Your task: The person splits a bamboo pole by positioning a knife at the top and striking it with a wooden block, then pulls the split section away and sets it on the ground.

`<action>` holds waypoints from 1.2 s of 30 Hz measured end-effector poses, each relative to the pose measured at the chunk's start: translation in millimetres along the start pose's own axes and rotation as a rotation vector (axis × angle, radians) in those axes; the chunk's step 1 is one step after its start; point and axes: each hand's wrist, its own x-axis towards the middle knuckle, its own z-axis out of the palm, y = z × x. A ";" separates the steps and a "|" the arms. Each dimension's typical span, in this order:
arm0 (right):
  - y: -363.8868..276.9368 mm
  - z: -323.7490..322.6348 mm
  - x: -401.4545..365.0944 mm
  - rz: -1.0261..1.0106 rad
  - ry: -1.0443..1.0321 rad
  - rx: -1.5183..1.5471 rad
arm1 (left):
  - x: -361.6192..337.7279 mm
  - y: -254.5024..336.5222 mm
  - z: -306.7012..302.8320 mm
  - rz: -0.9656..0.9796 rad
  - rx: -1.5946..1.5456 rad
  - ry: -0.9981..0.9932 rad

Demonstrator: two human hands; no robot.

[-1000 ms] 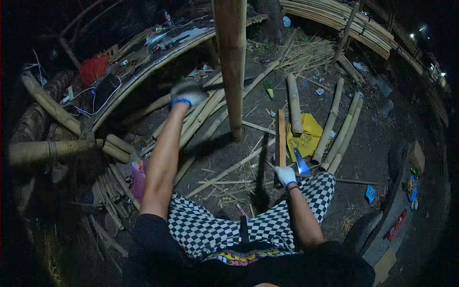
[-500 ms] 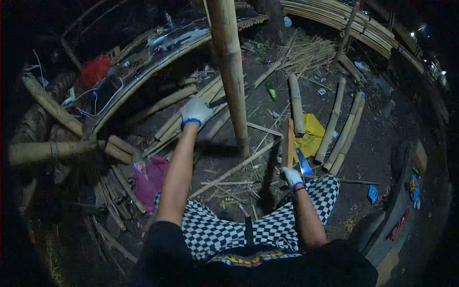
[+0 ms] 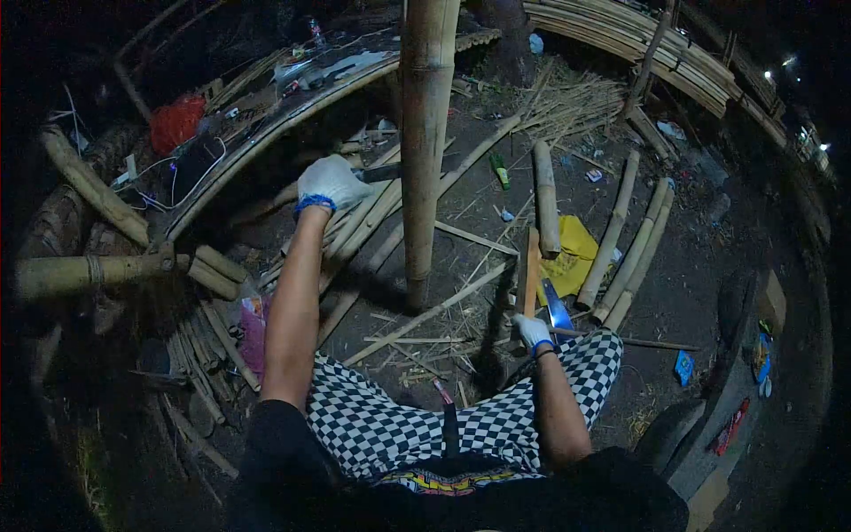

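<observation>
Gripping dark tool [image 3: 383, 174], left hand [image 3: 331, 183]; shirt lettering [image 3: 443, 482] illegible

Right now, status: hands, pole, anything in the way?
Left hand grips dark blade. Right hand at wooden slat's lower end. Bamboo pole between hands; shiny blade near right hand.
</observation>
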 end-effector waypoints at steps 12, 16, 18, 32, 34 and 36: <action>-20.7 -17.2 -14.8 0.077 -0.016 0.057 | -2.5 4.7 62.4 -0.015 0.026 -0.152; -10.1 -7.2 -1.2 0.024 -0.065 -0.030 | 0.9 -6.3 85.3 0.009 0.000 -0.086; -41.1 -27.6 -15.9 0.293 -0.048 0.183 | -12.0 -3.9 85.2 0.008 -0.007 -0.060; -6.4 6.5 4.5 0.190 -0.058 0.146 | -4.2 -54.2 88.3 0.091 0.054 -0.110; -40.1 -13.4 -13.1 0.221 -0.055 0.154 | -0.8 -64.5 83.4 0.034 -0.037 -0.224; -42.4 -12.1 -15.9 0.215 0.098 0.222 | -3.9 -70.5 88.4 -0.036 -0.146 -0.346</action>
